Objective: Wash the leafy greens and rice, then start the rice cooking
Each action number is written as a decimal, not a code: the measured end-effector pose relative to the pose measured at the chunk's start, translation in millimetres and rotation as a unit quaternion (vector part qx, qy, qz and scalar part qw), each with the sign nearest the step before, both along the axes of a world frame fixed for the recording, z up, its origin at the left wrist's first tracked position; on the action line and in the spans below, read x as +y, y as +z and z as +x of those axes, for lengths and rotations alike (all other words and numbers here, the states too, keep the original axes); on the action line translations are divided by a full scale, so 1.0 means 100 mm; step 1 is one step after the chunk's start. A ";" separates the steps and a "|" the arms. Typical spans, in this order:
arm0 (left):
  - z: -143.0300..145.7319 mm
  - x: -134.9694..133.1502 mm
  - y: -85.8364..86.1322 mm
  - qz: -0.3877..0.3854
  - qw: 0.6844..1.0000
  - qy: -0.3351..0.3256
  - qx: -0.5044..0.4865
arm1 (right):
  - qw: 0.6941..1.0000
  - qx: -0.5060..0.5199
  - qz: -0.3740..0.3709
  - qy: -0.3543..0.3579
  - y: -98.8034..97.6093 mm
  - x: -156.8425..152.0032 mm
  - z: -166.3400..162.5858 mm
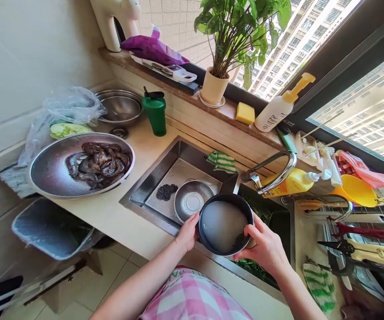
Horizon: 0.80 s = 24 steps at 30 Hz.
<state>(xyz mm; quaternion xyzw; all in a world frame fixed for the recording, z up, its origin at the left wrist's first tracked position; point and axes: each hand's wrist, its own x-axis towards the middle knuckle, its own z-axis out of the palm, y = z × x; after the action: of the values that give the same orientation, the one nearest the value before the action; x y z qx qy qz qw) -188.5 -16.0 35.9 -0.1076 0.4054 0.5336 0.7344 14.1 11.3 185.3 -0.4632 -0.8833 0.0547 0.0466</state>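
Observation:
Both my hands hold a dark round pot [225, 224] over the front edge of the double sink [175, 229]. Cloudy whitish water fills its lower part, and what lies under the water cannot be made out. My left hand [188, 233] grips the pot's left side. On the right side my right hand [263, 244] is closed round the rim, thumb at the edge and fingers beneath. Partly behind the pot, a metal strainer bowl [185, 202] sits in the left basin beside a dark scouring pad [166, 192]. Leafy greens [255, 269] lie in the right basin.
A colander [48, 173] of shrimp [100, 164] stands left on the counter, partly over its edge. A green shaker bottle [155, 115] and nested metal bowls [120, 106] are behind it. The faucet [278, 171] arches over the sink. Scissors [355, 249] and utensils crowd the right.

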 end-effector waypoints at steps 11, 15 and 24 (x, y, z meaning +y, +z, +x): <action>0.01 -0.01 -0.07 -0.071 0.995 -0.023 -0.072 | 0.999 -0.042 0.008 0.013 0.14 0.08 -0.17; 0.01 -0.01 -0.05 -0.072 0.994 -0.027 -0.077 | 0.998 -0.054 0.006 0.013 0.16 0.10 -0.19; 0.00 0.00 -0.02 -0.086 0.993 -0.028 -0.073 | 0.998 -0.056 -0.005 0.009 0.20 0.13 -0.24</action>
<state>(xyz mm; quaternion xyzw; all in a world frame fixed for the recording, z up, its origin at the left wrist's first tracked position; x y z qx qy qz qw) -188.4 -15.8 34.3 -0.1975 0.3981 0.4671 0.7644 -9.7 24.3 205.2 -0.4578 -0.8884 0.0338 -0.0058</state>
